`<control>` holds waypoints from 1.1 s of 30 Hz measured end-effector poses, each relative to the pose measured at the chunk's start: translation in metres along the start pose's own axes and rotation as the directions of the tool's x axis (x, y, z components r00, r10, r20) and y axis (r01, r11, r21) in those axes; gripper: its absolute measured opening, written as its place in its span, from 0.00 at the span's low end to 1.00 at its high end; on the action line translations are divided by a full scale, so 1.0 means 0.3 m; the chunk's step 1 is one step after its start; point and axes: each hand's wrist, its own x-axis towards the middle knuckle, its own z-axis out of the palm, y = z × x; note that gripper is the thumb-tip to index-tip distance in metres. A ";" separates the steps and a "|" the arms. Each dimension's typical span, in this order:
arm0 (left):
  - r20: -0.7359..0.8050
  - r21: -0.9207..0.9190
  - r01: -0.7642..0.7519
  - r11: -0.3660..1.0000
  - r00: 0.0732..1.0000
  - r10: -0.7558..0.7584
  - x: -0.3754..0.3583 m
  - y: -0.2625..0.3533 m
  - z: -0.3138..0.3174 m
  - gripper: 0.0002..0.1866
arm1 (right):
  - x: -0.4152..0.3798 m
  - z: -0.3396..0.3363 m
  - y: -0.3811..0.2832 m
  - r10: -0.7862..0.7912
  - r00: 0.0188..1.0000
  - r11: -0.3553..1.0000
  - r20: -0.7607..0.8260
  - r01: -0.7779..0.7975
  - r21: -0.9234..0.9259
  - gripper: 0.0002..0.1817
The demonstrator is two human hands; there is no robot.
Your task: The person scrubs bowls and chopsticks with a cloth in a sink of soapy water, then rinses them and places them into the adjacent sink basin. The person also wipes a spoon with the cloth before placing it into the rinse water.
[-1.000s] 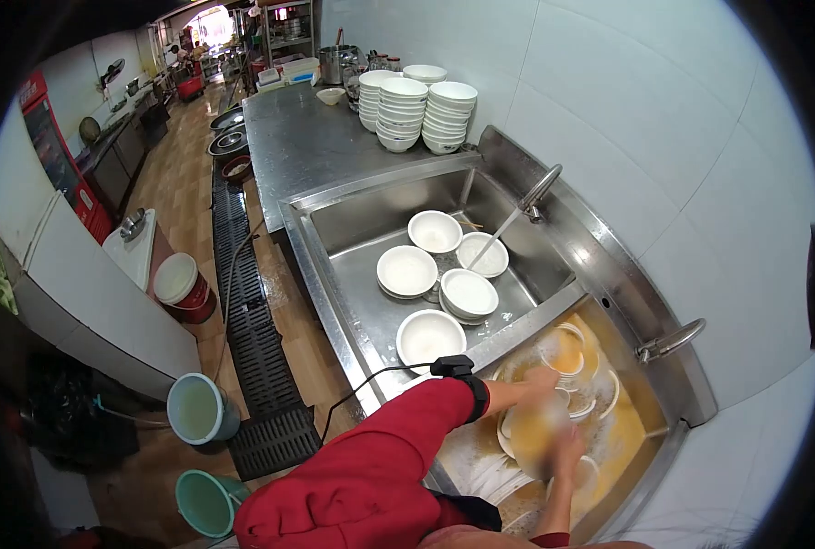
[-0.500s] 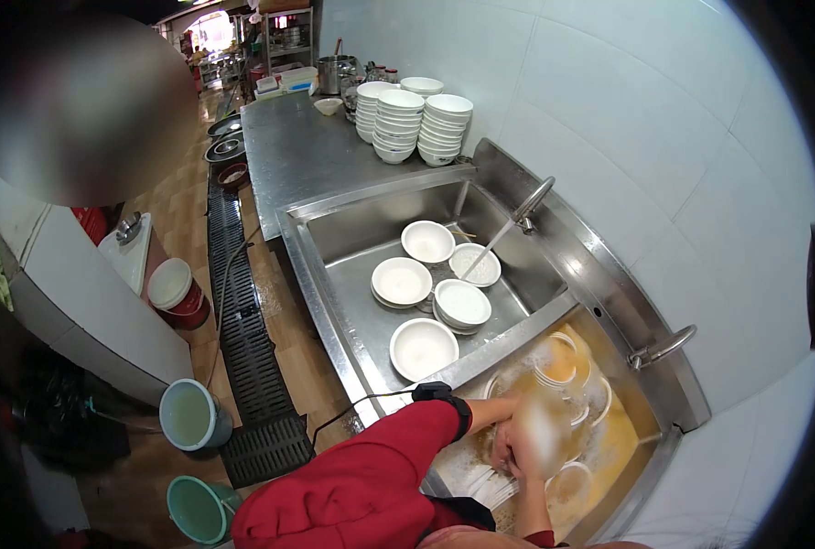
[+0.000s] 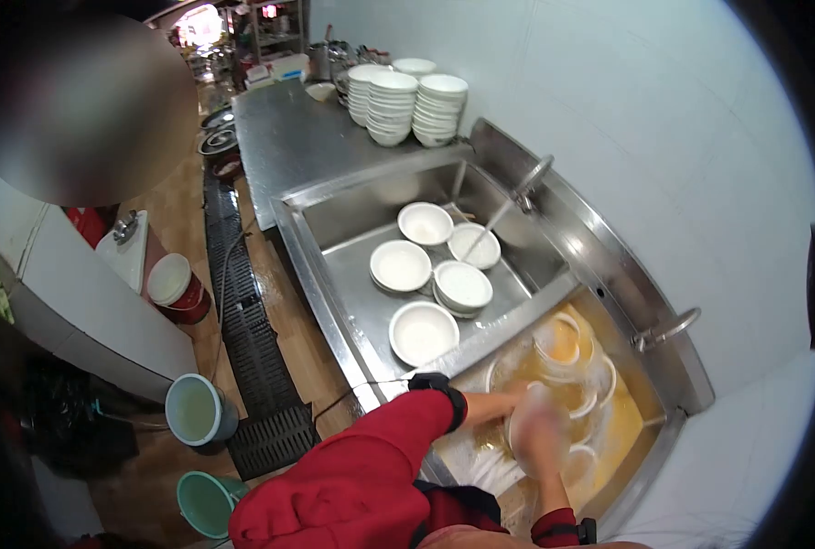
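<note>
Both my hands are over the right basin [image 3: 641, 430], which holds cloudy orange-brown, foamy water. My left hand [image 3: 517, 403] grips a white bowl [image 3: 514, 432] just above the water, its fingers partly hidden. My right hand [image 3: 543, 439] lies over the same bowl, smeared by motion, so its fingers do not show clearly. Several white bowls [image 3: 558, 339] sit half sunk around my hands. Below my left wrist are some long white pieces [image 3: 494, 471], perhaps spoons or chopsticks.
In the left basin [image 3: 352, 306], water runs from a faucet [image 3: 537, 174] onto white bowls [image 3: 462, 284]. Stacked bowls [image 3: 392, 110] stand on the steel counter [image 3: 288, 137]. A second faucet [image 3: 668, 328] overhangs the right basin. Buckets [image 3: 197, 412] and a drain grate [image 3: 252, 339] are at left.
The bowl between my hands has tilted and shifted slightly left. My right hand has moved up over it. The whole view has shifted a little.
</note>
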 end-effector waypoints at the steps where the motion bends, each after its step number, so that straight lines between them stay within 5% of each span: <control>1: 0.038 0.282 -0.082 0.956 0.997 0.075 0.027 -0.012 0.002 0.12 | 0.007 0.062 0.023 -0.196 0.957 0.961 -0.213 0.231 0.151 0.29; 2: 0.107 0.533 -0.178 0.827 0.984 0.144 0.096 -0.036 -0.011 0.12 | -0.013 -0.012 -0.063 0.040 0.999 0.700 0.000 -0.028 0.714 0.29; 3: 0.357 0.744 -0.472 0.473 0.879 0.315 0.157 -0.098 -0.002 0.14 | -0.041 -0.110 -0.142 0.094 0.978 0.480 0.188 -0.210 0.852 0.30; 4: 0.513 0.746 -0.610 0.269 0.783 0.353 0.233 -0.167 0.005 0.13 | -0.046 -0.147 -0.196 0.140 0.970 0.380 0.198 -0.238 0.894 0.28; 5: 0.126 0.454 -0.206 0.867 0.978 0.166 0.410 -0.347 0.081 0.13 | -0.047 -0.191 -0.231 0.178 0.953 0.567 0.243 -0.302 0.767 0.28; 7: 0.224 0.356 0.014 0.934 0.970 -0.100 0.190 -0.045 0.019 0.12 | -0.042 -0.187 -0.284 0.259 0.965 0.843 -0.043 -0.204 0.499 0.27; 8: 0.250 0.363 0.008 0.932 0.963 -0.105 0.105 0.059 -0.005 0.12 | -0.034 -0.182 -0.324 0.398 0.909 0.885 -0.127 -0.344 0.313 0.25; 10: 0.342 0.306 0.259 0.916 0.868 -0.359 0.006 0.165 -0.036 0.15 | -0.029 -0.124 -0.298 0.445 0.863 0.886 -0.238 -0.386 0.255 0.24; 11: 0.359 0.315 0.253 0.915 0.860 -0.361 0.027 0.106 -0.031 0.15 | -0.017 -0.073 -0.273 0.464 0.854 0.878 -0.235 -0.406 0.254 0.24; 13: 0.567 -0.148 0.215 0.965 0.818 -0.095 0.010 0.065 -0.041 0.22 | -0.016 -0.020 -0.231 0.425 0.818 0.844 -0.387 -0.204 0.495 0.21; 14: 0.427 -0.071 0.251 0.965 0.882 -0.198 -0.060 0.148 -0.042 0.32 | -0.026 -0.036 -0.212 0.359 0.804 0.856 -0.474 -0.081 0.510 0.15; 15: 0.495 0.020 0.162 0.987 0.855 -0.150 -0.091 0.196 -0.088 0.37 | -0.028 0.023 -0.166 0.544 0.824 0.499 -0.159 -0.165 0.851 0.10; 16: 0.532 0.026 0.343 0.939 0.790 -0.304 -0.091 0.210 -0.067 0.41 | -0.049 -0.203 -0.255 0.621 0.724 -0.159 0.302 -0.261 0.952 0.09; 17: 0.720 -0.104 0.483 0.869 0.640 -0.270 0.009 0.100 -0.051 0.38 | -0.076 -0.294 -0.244 0.636 0.753 -0.013 0.167 -0.207 0.978 0.11; 18: 0.544 0.014 0.309 0.951 0.795 -0.267 -0.012 0.129 -0.077 0.35 | -0.079 -0.232 -0.186 0.598 0.785 -0.288 0.161 0.022 0.957 0.15; 20: 0.597 -0.122 0.326 0.937 0.778 -0.193 0.054 0.033 -0.066 0.32 | -0.100 -0.238 -0.135 0.579 0.812 -0.445 0.075 0.237 0.863 0.15; 21: 0.626 -0.163 0.530 0.832 0.707 -0.328 -0.118 0.234 -0.110 0.31 | -0.102 -0.247 -0.121 0.581 0.812 -0.492 0.045 0.307 0.815 0.17; 22: 0.659 -0.227 0.501 0.835 0.710 -0.247 0.061 0.058 -0.095 0.27 | -0.102 -0.242 -0.092 0.602 0.797 -0.487 0.046 0.321 0.813 0.17; 23: 0.616 -0.361 0.453 0.815 0.772 -0.157 -0.050 0.173 -0.115 0.23 | -0.100 -0.220 -0.058 0.594 0.802 -0.544 0.062 0.345 0.765 0.17; 24: 0.665 -0.438 0.554 0.708 0.730 -0.161 0.005 0.133 -0.127 0.21 | -0.097 -0.194 -0.024 0.583 0.809 -0.599 0.074 0.366 0.712 0.17; 27: 0.558 -0.484 0.438 0.758 0.821 -0.119 -0.060 0.214 -0.168 0.20 | -0.039 -0.105 0.054 0.675 0.723 -0.511 0.146 0.316 0.800 0.18; 29: 0.506 -0.556 0.355 0.752 0.862 -0.033 -0.088 0.237 -0.178 0.18 | 0.000 -0.032 0.104 0.735 0.641 -0.341 0.221 0.068 0.937 0.15; 30: 0.504 -0.551 0.357 0.754 0.863 -0.040 -0.085 0.222 -0.173 0.18 | 0.000 -0.024 0.093 0.733 0.642 -0.349 0.227 0.068 0.935 0.15; 31: 0.421 -0.554 0.356 0.752 0.900 -0.116 -0.070 0.191 -0.163 0.18 | 0.005 -0.020 0.074 0.767 0.636 0.292 -0.087 -0.226 0.929 0.13; 32: 0.331 -0.559 0.351 0.752 0.925 -0.186 -0.052 0.164 -0.152 0.17 | 0.012 -0.022 0.064 0.600 0.720 0.780 -0.349 -0.428 0.457 0.11; 33: 0.327 -0.558 0.348 0.753 0.927 -0.186 -0.031 0.123 -0.139 0.17 | 0.009 -0.020 0.051 0.553 0.785 0.817 -0.279 -0.446 0.366 0.11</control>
